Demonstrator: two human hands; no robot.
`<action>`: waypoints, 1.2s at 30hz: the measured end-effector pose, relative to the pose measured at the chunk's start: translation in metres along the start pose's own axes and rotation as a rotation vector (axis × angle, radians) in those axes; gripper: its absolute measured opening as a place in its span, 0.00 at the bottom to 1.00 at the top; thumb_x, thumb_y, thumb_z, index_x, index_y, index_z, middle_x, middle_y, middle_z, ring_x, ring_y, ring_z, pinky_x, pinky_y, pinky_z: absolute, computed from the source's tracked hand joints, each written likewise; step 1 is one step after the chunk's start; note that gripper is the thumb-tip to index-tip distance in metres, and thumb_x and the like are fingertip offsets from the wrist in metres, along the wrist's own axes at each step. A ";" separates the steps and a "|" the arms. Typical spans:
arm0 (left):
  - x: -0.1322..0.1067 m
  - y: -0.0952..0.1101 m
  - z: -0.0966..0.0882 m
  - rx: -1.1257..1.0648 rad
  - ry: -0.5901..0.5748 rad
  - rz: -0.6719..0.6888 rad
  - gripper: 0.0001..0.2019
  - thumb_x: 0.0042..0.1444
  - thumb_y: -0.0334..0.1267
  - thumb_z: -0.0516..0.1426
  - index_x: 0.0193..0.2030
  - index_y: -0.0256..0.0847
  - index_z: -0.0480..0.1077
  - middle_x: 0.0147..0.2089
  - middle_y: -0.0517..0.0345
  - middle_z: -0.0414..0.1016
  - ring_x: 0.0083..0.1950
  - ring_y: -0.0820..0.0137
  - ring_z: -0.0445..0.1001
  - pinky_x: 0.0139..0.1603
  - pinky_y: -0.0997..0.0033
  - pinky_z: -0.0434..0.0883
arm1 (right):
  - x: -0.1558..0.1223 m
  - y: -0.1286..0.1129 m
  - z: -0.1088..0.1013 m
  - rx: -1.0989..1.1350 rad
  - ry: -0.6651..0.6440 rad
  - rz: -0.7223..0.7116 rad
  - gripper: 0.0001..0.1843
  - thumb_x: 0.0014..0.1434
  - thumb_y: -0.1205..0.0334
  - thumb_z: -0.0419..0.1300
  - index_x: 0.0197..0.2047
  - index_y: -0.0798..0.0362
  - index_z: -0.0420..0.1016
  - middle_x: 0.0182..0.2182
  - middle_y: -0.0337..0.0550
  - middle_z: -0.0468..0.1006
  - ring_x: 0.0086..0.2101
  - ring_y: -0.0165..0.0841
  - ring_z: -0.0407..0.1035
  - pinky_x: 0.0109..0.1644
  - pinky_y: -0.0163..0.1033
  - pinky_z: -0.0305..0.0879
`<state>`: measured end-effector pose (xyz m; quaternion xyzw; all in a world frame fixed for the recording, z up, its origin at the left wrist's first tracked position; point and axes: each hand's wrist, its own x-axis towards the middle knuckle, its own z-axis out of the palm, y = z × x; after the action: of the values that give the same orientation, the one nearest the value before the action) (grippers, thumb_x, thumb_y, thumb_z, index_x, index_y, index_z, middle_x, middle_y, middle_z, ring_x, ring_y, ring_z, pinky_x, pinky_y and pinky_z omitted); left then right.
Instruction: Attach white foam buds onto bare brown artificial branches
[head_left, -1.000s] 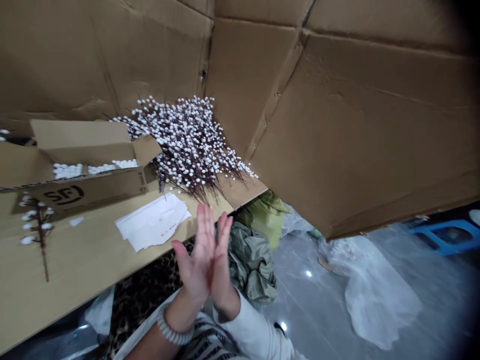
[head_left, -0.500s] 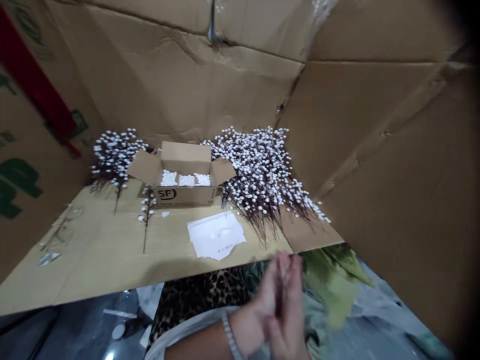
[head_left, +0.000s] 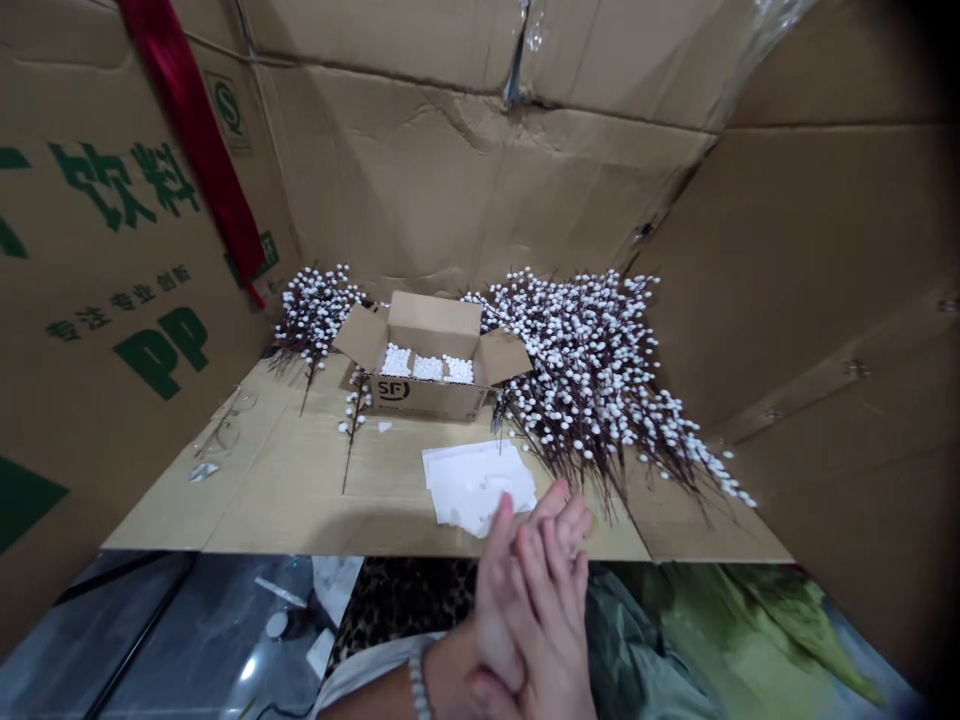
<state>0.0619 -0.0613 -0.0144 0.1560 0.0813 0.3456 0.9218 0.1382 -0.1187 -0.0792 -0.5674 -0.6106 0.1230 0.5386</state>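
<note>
My left hand, with a beaded bracelet at its wrist, is raised near the table's front edge. Palm to palm against it lies my right hand, its fingers extended across the left one. Both hands look open, and no object shows between them, though the palms are hidden. Just beyond the fingertips lies a torn white paper sheet. Behind that stands an open cardboard box holding white beads in sections. A single white-berry stem rests to the box's left.
A large heap of white-berry stems covers the right rear, and a smaller bunch sits at left. Tall cardboard walls enclose the cardboard tabletop. A red ribbon hangs at left. Green fabric lies below right.
The view has turned leftward, so the table and box appear farther right. My hands, pressed together on edge before, have rotated, and the right now lies over the left with fingers more spread.
</note>
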 end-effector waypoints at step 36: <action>-0.038 0.075 0.018 -0.021 0.059 0.335 0.42 0.54 0.71 0.36 0.71 0.51 0.39 0.72 0.52 0.49 0.74 0.62 0.39 0.61 0.51 0.61 | 0.025 -0.058 0.003 -0.324 -0.094 -0.478 0.26 0.61 0.43 0.53 0.60 0.39 0.68 0.55 0.47 0.72 0.64 0.52 0.50 0.63 0.60 0.52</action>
<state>-0.0071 -0.0373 0.0299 0.1477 0.0778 0.4995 0.8501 0.1088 -0.1157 -0.0236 -0.4800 -0.7629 -0.0804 0.4256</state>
